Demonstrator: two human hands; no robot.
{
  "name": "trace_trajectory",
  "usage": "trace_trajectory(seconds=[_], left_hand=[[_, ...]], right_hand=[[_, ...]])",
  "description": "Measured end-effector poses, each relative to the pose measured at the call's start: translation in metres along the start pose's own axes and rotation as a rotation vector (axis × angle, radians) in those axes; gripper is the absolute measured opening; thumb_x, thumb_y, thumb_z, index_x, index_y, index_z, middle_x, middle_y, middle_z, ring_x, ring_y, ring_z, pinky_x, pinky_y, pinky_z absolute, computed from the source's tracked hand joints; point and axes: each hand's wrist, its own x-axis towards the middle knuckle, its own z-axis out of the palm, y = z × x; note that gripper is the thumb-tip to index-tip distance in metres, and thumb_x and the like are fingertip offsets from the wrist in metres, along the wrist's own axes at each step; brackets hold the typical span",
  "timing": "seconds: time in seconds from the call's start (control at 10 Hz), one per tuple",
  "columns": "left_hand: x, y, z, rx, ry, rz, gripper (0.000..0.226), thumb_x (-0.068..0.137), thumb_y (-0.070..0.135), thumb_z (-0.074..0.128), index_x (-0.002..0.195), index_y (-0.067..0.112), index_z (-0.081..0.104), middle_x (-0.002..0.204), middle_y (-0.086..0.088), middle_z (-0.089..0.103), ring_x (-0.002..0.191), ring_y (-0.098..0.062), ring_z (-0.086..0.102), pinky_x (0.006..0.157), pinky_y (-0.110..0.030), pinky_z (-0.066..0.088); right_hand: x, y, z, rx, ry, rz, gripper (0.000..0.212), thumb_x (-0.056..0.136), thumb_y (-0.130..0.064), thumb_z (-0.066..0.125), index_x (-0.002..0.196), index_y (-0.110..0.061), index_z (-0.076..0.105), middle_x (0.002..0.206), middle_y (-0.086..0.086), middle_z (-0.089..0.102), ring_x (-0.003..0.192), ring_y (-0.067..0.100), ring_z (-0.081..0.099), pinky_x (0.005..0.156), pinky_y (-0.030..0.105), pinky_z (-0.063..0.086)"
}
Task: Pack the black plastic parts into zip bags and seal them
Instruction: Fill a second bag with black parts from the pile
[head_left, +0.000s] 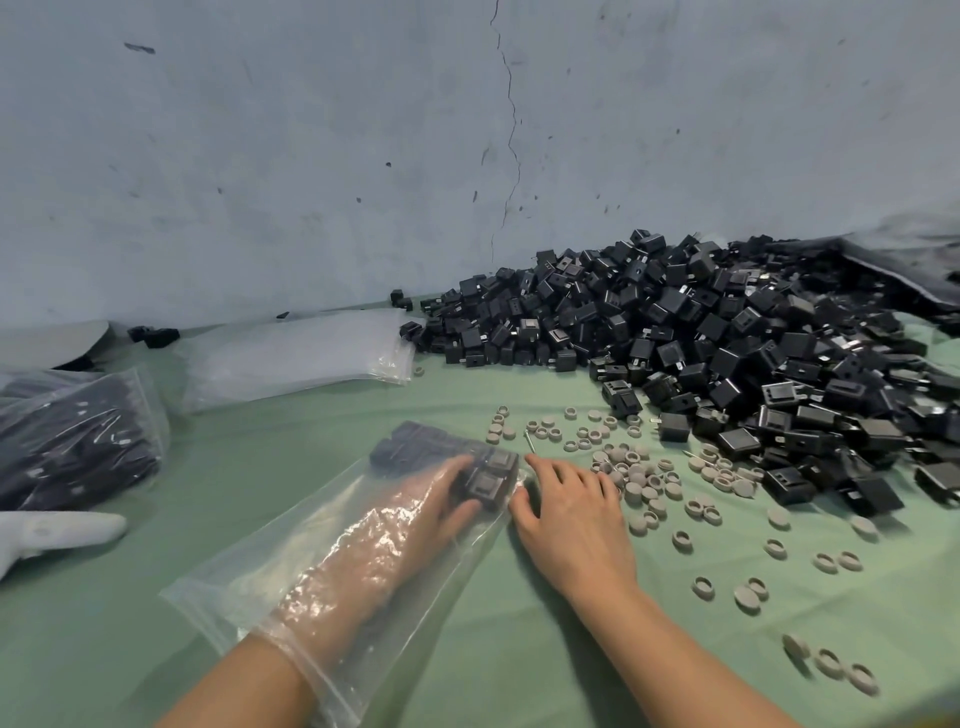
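Black parts (485, 480) gripped by left hand (441, 501) inside zip bag (249, 587), grey caps (639, 480) alongside

Your left hand (452, 493) sat deep inside the zip bag (291, 587), fingers curled round black parts (485, 480). Your right hand (571, 514) lay palm-down, fingers spread, just beside the zip bag.

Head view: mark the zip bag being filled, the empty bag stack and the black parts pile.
zip bag being filled (244, 582), head view, clear film near its lower-left edge.
empty bag stack (296, 353), head view, middle of top bag.
black parts pile (701, 332), head view, centre of the heap.
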Motion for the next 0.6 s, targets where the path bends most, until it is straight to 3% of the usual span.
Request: trace_trajectory(seconds=[0.1,0.2,0.3,0.4,0.5,0.6], left_hand=[[0.02,-0.021,-0.002,0.174,0.033,0.039,0.036,0.086,-0.021,0.054,0.108,0.006,0.056,0.1,-0.01,0.063,0.088,-0.001,0.064,0.078,-0.016,0.051],[0.053,-0.047,-0.01,0.413,0.044,0.005,0.036,0.093,-0.001,0.059,0.128,-0.002,0.051,0.118,-0.021,0.063,0.11,-0.034,0.062,0.092,-0.04,0.052],[0.069,-0.062,-0.022,0.784,0.02,-0.056,0.055,0.096,0.026,0.057,0.145,0.009,0.038,0.132,-0.024,0.057,0.12,-0.042,0.055,0.101,-0.057,0.044],[0.058,-0.068,-0.023,0.706,0.088,-0.024,0.054,0.1,0.022,0.052,0.15,0.011,0.035,0.145,-0.022,0.047,0.132,-0.04,0.046,0.112,-0.05,0.036],[0.011,-0.03,-0.038,0.708,0.013,-0.054,0.046,0.104,0.027,0.041,0.149,0.018,0.04,0.149,-0.007,0.047,0.137,-0.024,0.044,0.11,-0.016,0.024],[-0.027,-0.003,-0.061,0.566,-0.093,-0.081,0.037,0.1,0.005,0.045,0.121,0.031,0.063,0.121,0.009,0.066,0.116,-0.01,0.06,0.099,-0.014,0.042]], right_hand=[[0.0,0.0,-0.001,0.009,0.002,0.006,0.057,0.102,-0.048,0.028,0.155,-0.029,0.029,0.15,-0.006,0.048,0.138,0.017,0.04,0.123,0.042,0.019],[-0.001,-0.001,-0.001,0.012,0.006,0.014,0.056,0.101,-0.044,0.029,0.156,-0.029,0.029,0.15,-0.007,0.048,0.137,0.016,0.04,0.122,0.04,0.018],[-0.001,-0.001,-0.002,0.02,0.002,0.021,0.056,0.101,-0.043,0.029,0.155,-0.028,0.031,0.15,-0.007,0.047,0.138,0.015,0.039,0.122,0.039,0.017],[-0.001,-0.001,-0.002,0.02,0.002,0.022,0.055,0.101,-0.041,0.029,0.155,-0.028,0.032,0.151,-0.007,0.047,0.139,0.015,0.039,0.123,0.039,0.017],[-0.001,-0.001,-0.003,0.02,0.01,0.026,0.053,0.102,-0.037,0.03,0.153,-0.027,0.035,0.151,-0.007,0.047,0.138,0.014,0.039,0.122,0.038,0.018],[-0.001,-0.002,-0.005,0.024,0.011,0.026,0.049,0.103,-0.033,0.031,0.15,-0.025,0.039,0.149,-0.008,0.049,0.137,0.012,0.04,0.122,0.036,0.018]])
